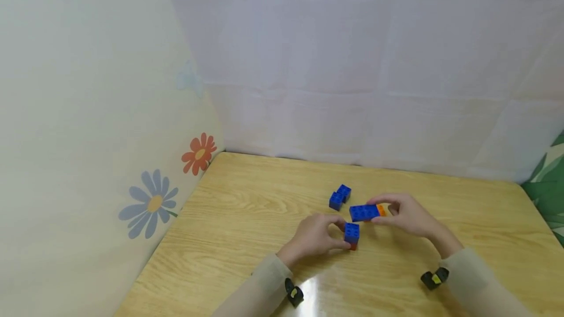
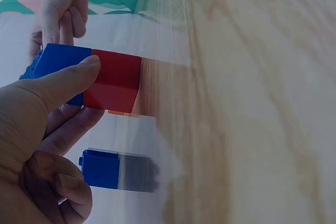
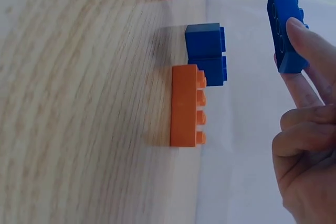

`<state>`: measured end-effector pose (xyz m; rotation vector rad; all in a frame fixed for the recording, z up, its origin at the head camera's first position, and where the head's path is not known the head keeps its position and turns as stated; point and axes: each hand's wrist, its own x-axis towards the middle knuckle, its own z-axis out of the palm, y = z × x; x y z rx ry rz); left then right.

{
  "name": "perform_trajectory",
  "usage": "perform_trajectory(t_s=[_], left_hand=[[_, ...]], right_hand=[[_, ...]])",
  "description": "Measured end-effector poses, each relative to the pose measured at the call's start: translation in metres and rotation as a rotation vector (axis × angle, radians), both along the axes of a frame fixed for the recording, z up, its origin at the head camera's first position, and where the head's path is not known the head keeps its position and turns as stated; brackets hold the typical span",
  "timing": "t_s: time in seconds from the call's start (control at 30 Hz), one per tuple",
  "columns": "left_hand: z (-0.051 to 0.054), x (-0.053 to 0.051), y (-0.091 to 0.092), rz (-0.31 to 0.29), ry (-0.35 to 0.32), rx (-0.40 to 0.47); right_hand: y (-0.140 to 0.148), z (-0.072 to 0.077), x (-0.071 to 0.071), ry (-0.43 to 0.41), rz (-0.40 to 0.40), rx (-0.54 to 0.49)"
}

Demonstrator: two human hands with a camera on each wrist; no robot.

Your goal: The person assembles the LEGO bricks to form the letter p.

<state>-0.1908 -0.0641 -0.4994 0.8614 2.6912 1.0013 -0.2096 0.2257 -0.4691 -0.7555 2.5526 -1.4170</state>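
Observation:
A small blue brick stacked on a red brick stands on the table. My left hand pinches this stack between thumb and fingers. My right hand grips a long blue brick by one end, thumb on one side and fingers on the other. In the right wrist view it is raised off the table, its studs facing up, near the stack's top but apart from it in the head view. Beneath the right hand an orange brick rests on the table, partly covered in the head view.
Two small blue bricks, one nearer and one farther, sit close together beyond the stack. The wooden table meets a white cloth backdrop at its far edge and a flower-printed wall on the left.

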Motion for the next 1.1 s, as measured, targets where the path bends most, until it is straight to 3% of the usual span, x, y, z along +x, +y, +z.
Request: perform_trajectory(t_s=[0.4,0.63,0.73,1.1], left_hand=[[-0.001,-0.001,0.000,0.002,0.001,-0.003],[0.000,0.000,-0.001,0.003,-0.003,-0.004],[0.001,0.000,-0.001,0.004,-0.009,-0.007],[0.001,0.001,0.000,0.004,-0.009,-0.014]], right_hand=[[-0.007,-0.001,0.024,0.045,-0.039,-0.041],[-0.013,-0.008,0.039,0.147,-0.110,-0.064],[-0.016,-0.010,0.045,0.153,-0.117,-0.068],[-0.026,-0.013,0.051,0.180,-0.102,-0.079]])
